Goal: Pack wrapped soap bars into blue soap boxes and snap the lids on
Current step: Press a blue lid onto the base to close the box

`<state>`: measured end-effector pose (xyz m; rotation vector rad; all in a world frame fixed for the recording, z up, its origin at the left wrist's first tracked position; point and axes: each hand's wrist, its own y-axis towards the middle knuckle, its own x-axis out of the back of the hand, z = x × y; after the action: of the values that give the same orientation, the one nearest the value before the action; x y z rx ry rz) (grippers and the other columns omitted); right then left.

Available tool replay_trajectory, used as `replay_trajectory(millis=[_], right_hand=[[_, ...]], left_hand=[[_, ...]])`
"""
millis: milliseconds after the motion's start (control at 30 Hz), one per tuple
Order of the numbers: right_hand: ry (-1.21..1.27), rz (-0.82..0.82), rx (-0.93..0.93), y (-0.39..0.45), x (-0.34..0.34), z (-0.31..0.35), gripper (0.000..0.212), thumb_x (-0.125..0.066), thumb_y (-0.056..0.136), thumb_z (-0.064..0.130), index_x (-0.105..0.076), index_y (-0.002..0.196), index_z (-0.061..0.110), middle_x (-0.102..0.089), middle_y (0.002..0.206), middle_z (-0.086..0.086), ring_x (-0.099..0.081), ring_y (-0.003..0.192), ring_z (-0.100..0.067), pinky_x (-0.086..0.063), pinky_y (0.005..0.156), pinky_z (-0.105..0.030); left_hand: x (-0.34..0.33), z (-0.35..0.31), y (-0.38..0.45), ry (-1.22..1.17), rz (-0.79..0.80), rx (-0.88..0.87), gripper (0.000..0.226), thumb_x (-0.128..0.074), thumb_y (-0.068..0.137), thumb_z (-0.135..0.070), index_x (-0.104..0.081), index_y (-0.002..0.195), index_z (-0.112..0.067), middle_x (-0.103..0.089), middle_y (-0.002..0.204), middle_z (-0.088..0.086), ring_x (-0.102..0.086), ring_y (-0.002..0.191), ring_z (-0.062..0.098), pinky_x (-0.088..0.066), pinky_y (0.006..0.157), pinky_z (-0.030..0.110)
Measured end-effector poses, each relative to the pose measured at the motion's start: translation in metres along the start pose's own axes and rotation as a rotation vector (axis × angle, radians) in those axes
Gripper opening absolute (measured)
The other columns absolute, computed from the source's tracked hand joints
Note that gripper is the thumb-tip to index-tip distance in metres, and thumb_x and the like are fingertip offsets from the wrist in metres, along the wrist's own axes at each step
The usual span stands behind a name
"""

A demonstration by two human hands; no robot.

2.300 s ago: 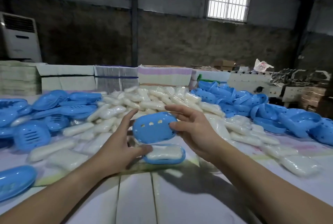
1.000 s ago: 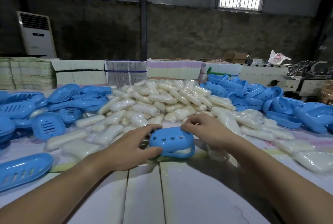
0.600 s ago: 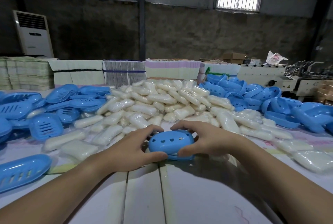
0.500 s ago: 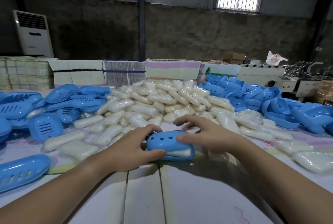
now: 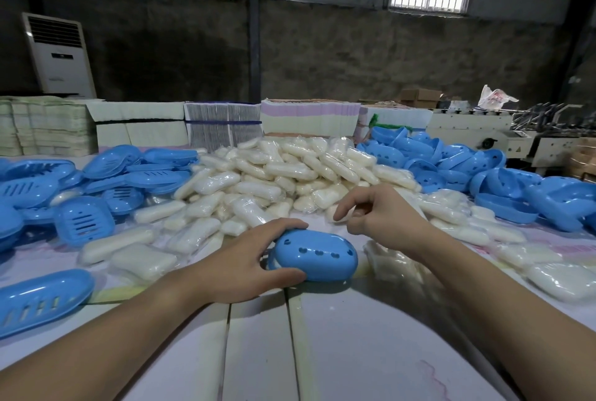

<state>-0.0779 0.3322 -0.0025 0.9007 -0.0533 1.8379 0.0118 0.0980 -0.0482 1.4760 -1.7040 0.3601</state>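
Observation:
A closed blue soap box (image 5: pixel 317 255) with heart-shaped holes in its lid lies on the table in front of me. My left hand (image 5: pixel 245 263) grips its left end, thumb under the near side and fingers over the far side. My right hand (image 5: pixel 383 216) hovers above and to the right of the box, fingers loosely curled, holding nothing. Behind it rises a big heap of wrapped white soap bars (image 5: pixel 283 171).
Blue slotted box bases (image 5: pixel 84 223) lie scattered at the left, one (image 5: pixel 38 299) near the front edge. Blue lids (image 5: pixel 483 175) pile up at the right. Stacks of flat cartons (image 5: pixel 222 126) line the table's back. White boards (image 5: pixel 290 352) cover the near table.
The lid was lowered onto the soap-filled base and pressed down with both hands. My right hand has since lifted off the box and moved right; my left hand still holds it.

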Motion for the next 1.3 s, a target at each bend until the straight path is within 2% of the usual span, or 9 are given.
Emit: replay_trajectory(millis=[100,200,333,467,600,700,800,1033,1300], right_hand=[[-0.011,0.101,0.006,-0.002,-0.004,0.002,0.039,-0.064,0.070,-0.009,-0.073,0.064,0.028,-0.052,0.052,0.003,-0.041,0.053,-0.013,-0.036,0.055,-0.024],[-0.036,0.160,0.006,-0.002,-0.006,0.002,0.037,-0.064,0.072,-0.009,-0.074,0.068,0.026,-0.047,0.048,0.004,-0.036,0.047,-0.008,-0.032,0.050,-0.018],[-0.048,0.154,0.014,-0.004,-0.007,0.004,0.035,-0.061,0.075,-0.010,-0.076,0.076,0.022,-0.063,0.072,-0.019,-0.039,0.051,-0.010,-0.036,0.053,-0.023],[-0.099,0.123,0.070,-0.004,-0.010,0.006,0.035,-0.062,0.082,-0.001,-0.074,0.087,0.031,-0.070,0.096,0.003,-0.058,0.070,-0.008,-0.046,0.065,-0.018],[-0.167,0.395,0.065,-0.006,-0.011,0.006,0.035,-0.071,0.078,0.046,-0.062,0.110,0.057,-0.059,0.115,0.029,-0.055,0.103,0.008,-0.045,0.085,-0.014],[-0.251,0.430,0.089,-0.008,-0.013,0.006,0.047,-0.067,0.067,0.061,-0.053,0.110,0.070,-0.052,0.116,0.035,-0.050,0.107,0.010,-0.047,0.092,-0.024],[-0.250,0.394,0.111,-0.009,-0.014,0.007,0.047,-0.068,0.065,0.060,-0.055,0.110,0.067,-0.054,0.115,0.033,-0.053,0.105,0.006,-0.049,0.092,-0.028],[-0.234,0.362,0.142,-0.009,-0.018,0.005,0.039,-0.064,0.067,0.061,-0.055,0.105,0.067,-0.056,0.113,0.030,-0.050,0.104,0.008,-0.049,0.089,-0.025],[-0.281,0.411,0.131,-0.008,-0.019,0.006,0.047,-0.061,0.072,0.059,-0.055,0.118,0.061,-0.051,0.119,0.027,-0.046,0.106,0.012,-0.038,0.082,-0.014]], left_hand=[[0.000,-0.001,0.000,-0.002,-0.018,-0.001,0.062,-0.070,0.075,-0.059,-0.044,0.131,-0.053,-0.052,0.115,-0.038,-0.055,0.110,-0.007,-0.048,0.083,0.010],[0.002,0.000,0.001,-0.013,-0.040,0.009,0.054,-0.072,0.074,-0.054,-0.049,0.123,-0.049,-0.055,0.110,-0.035,-0.057,0.102,-0.006,-0.047,0.078,0.008],[0.004,0.002,-0.001,-0.032,-0.073,0.023,0.052,-0.076,0.071,-0.050,-0.052,0.117,-0.050,-0.057,0.109,-0.035,-0.058,0.102,-0.005,-0.048,0.078,0.010],[0.006,0.005,0.000,-0.101,-0.077,0.066,0.063,-0.077,0.060,-0.057,-0.057,0.118,-0.048,-0.063,0.109,-0.027,-0.063,0.103,0.003,-0.056,0.090,0.027],[0.008,0.006,0.003,-0.111,-0.084,0.085,0.066,-0.085,0.059,-0.049,-0.061,0.120,-0.043,-0.068,0.111,-0.018,-0.066,0.104,0.005,-0.056,0.094,0.036],[0.011,0.010,0.001,-0.077,-0.056,0.087,0.065,-0.090,0.066,-0.040,-0.057,0.122,-0.049,-0.066,0.114,-0.020,-0.062,0.107,-0.002,-0.054,0.094,0.025],[0.014,0.012,-0.002,-0.060,-0.023,0.102,0.074,-0.087,0.060,-0.047,-0.051,0.124,-0.054,-0.063,0.114,-0.019,-0.056,0.106,-0.010,-0.048,0.082,0.007],[0.015,0.016,-0.001,-0.063,-0.022,0.137,0.074,-0.084,0.051,-0.056,-0.054,0.120,-0.055,-0.065,0.110,-0.018,-0.063,0.095,0.001,-0.053,0.082,0.016],[0.012,0.020,-0.002,0.024,-0.067,0.058,0.066,-0.086,0.062,-0.051,-0.055,0.121,-0.052,-0.057,0.115,-0.039,-0.052,0.114,-0.013,-0.046,0.083,0.007]])
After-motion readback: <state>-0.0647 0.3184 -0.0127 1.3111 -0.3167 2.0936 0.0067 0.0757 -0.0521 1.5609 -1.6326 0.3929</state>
